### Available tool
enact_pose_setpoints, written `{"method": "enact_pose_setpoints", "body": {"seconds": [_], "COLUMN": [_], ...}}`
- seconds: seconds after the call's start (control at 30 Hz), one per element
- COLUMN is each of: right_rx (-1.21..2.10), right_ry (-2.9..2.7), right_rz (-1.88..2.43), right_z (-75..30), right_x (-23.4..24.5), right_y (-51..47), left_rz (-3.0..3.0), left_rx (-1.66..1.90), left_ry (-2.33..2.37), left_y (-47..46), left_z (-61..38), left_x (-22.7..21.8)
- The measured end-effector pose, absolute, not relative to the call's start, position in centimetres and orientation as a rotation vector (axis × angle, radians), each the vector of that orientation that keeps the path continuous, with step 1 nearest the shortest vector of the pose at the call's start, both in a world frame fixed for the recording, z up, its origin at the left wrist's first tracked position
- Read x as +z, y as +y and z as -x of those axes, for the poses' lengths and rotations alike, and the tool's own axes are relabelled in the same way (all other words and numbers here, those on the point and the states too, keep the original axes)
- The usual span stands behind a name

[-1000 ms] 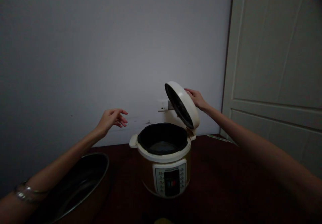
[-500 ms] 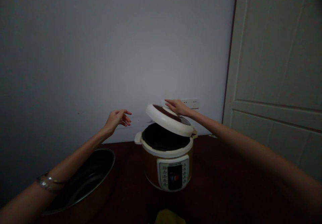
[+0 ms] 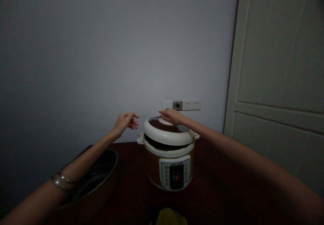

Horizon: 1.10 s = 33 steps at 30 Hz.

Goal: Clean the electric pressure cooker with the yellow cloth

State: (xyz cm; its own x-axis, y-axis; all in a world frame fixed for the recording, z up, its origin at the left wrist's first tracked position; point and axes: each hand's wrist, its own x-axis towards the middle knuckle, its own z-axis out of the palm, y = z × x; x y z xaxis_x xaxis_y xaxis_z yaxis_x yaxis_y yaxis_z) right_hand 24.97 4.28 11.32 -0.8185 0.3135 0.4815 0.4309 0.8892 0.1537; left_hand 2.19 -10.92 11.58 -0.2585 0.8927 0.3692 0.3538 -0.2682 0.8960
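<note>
Directions are counted around the cooker (image 3: 168, 154), which stands at the lower middle of the view. At eight o'clock, the large pot (image 3: 107, 193) is partly covered by the left forearm, and its interior is dim. At six o'clock, a yellow thing (image 3: 170, 216) is cut by the bottom border; I cannot tell what it is. A strip of dark red table (image 3: 215, 177) separates pot and cooker, and the table spreads further toward three o'clock. A dark gap runs between the lid (image 3: 167, 135) and the front rim. The right hand (image 3: 172, 116) lies upon the lid, fingers extended; whether it grips the knob, I cannot tell. The left hand (image 3: 126, 121), released, hangs half-curled near ten o'clock.
</note>
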Motion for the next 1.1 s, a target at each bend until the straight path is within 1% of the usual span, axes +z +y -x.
{"method": "enact_pose_setpoints", "body": {"seconds": [0.6,1.1], "right_rx": [-0.426,-0.524], "right_ry": [-2.662,-2.695], "right_rz": [0.506,0.514], "right_z": [-24.7,-24.0], "right_x": [11.4,10.0], "right_y": [3.7,3.1], "left_rz": [-1.545,-1.547], "left_rx": [1.534,1.519], "left_ry": [1.479,1.446], "left_y": [-10.1,-9.4], "left_z": [-3.6,-4.6], "left_x": [11.3,10.8]}}
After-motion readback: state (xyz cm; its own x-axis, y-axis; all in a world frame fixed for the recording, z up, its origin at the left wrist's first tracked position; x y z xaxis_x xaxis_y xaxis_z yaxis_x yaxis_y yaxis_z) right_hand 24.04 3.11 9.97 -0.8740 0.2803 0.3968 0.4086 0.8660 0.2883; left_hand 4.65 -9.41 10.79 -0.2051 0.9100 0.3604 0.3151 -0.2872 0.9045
